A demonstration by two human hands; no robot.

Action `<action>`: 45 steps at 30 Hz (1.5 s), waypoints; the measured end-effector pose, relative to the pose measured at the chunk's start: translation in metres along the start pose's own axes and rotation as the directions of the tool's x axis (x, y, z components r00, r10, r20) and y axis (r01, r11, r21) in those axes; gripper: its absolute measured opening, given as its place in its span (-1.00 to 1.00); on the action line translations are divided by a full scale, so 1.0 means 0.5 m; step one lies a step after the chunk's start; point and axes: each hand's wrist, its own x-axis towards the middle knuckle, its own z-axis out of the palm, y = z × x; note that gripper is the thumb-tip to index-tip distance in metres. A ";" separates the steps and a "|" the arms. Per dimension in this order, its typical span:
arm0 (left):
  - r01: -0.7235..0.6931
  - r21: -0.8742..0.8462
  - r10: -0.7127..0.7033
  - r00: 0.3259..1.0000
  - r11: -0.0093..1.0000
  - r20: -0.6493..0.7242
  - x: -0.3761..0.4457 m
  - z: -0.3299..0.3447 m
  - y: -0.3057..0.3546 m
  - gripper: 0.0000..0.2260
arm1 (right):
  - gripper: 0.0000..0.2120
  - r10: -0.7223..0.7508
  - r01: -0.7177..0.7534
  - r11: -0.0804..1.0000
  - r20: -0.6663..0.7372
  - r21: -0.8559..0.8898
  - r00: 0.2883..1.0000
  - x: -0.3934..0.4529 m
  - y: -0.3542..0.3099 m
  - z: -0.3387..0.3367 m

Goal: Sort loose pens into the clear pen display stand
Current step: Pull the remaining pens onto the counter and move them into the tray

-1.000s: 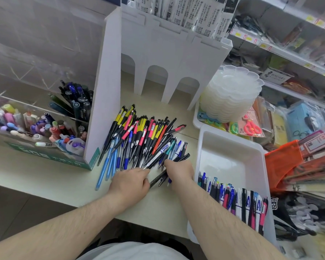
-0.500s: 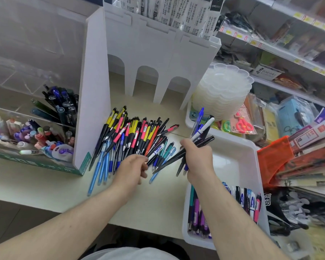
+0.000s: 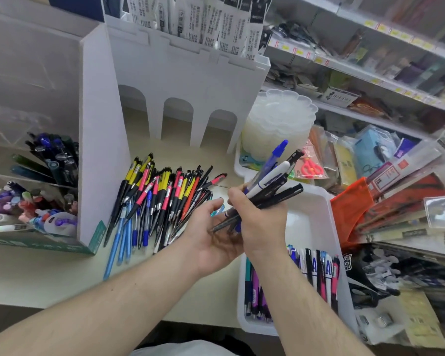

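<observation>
The right hand grips a bundle of pens, fingers curled round the shafts; the bundle fans up toward 1 o'clock, with a blue-capped pen, a white-barrelled pen and several black pens at its upper end. The left hand lies palm up just beside and below the right hand, at its 8 o'clock, fingers loosely extended under the lower tips of the bundle; whether the palm touches those tips cannot be told. The loose pen pile lies on the pale counter at 9 o'clock from the hands, with barrels in yellow, pink, black, red and blue, most lying roughly parallel and pointing toward 1 o'clock. The clear pen display stand sits at the far left, at 9 o'clock from the pile, already holding dark pens upright in one compartment and small coloured items in a lower one. A white divider panel stands between the stand and the pile. A white tray lies at 3 o'clock from the hands, with a row of pens across its near end. A stack of clear plastic palettes stands at 12 o'clock from the right hand.
</observation>
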 end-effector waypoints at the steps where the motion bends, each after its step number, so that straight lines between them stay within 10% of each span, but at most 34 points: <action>1: -0.001 -0.008 0.001 1.000 1.000 0.009 0.001 0.000 -0.001 -0.59 | -0.63 -0.011 0.011 1.000 -0.015 -0.018 1.000 0.001 -0.001 -0.006; 37: -0.245 0.527 0.267 0.963 0.814 0.035 0.044 0.134 -0.159 -0.87 | -0.74 0.209 -0.044 0.955 -0.561 0.293 0.801 -0.025 0.009 -0.161; 45: -0.153 0.716 0.224 0.975 0.681 -0.005 0.085 0.104 -0.129 -0.89 | -0.91 0.416 -0.443 0.891 -0.562 0.096 0.715 -0.005 0.017 -0.308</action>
